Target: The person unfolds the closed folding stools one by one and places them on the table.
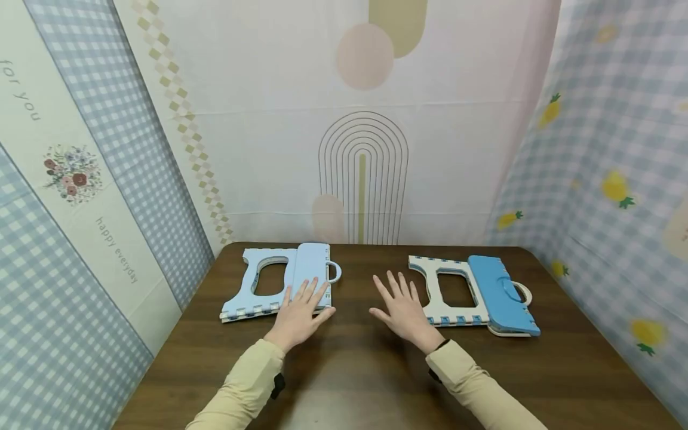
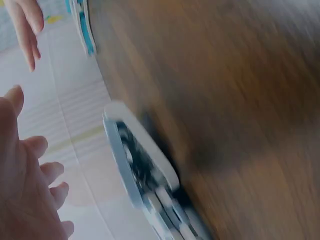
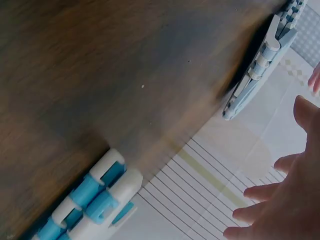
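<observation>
Two folded plastic step stools lie flat on the brown wooden table (image 1: 344,370). The pale blue stool (image 1: 249,292) is on the left, with a small loop handle on its right side. On the right lies the white and blue stool (image 1: 500,292), its white handle also pointing right. My left hand (image 1: 298,316) has its fingers spread and overlaps the pale blue stool's near edge in the head view. My right hand (image 1: 403,310), fingers spread too, is beside the left end of the white and blue stool. Both wrist views show the hands raised above the tabletop, holding nothing.
A pale printed curtain (image 1: 258,149) hangs behind the table's far edge. Checked cloth (image 1: 602,149) with pineapple prints hangs on the right, and a blue checked cloth (image 1: 118,119) on the left. Bare tabletop lies between the stools.
</observation>
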Tool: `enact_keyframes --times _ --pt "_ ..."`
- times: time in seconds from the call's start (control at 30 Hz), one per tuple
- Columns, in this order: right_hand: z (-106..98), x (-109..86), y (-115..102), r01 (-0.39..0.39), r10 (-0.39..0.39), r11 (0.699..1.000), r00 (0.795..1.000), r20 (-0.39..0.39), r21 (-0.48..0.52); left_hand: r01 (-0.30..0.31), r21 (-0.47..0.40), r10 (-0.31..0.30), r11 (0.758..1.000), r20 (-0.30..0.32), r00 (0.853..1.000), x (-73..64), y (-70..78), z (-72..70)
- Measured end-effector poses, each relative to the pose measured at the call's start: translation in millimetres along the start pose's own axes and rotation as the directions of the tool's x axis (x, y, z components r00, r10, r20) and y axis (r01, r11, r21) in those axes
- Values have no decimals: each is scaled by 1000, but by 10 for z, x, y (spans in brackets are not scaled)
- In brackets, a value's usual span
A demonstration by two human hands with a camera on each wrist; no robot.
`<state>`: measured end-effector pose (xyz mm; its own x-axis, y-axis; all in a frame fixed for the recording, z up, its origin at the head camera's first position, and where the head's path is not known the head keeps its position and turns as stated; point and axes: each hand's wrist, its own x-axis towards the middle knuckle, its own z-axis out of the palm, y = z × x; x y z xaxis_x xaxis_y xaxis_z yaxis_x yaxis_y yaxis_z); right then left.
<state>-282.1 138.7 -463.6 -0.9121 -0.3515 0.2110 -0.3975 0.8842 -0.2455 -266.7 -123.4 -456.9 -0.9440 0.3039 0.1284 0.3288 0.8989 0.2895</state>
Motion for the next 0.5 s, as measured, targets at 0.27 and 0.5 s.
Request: enact_keyframes --times 0.27,0.5 --pt "102 252 28 -58 35 965 995 90 257 105 -66 -100 992 75 992 37 -420 -187" --pt "193 564 -76 -142 102 839 989 104 525 203 -160 -180 966 147 973 27 -812 -257"
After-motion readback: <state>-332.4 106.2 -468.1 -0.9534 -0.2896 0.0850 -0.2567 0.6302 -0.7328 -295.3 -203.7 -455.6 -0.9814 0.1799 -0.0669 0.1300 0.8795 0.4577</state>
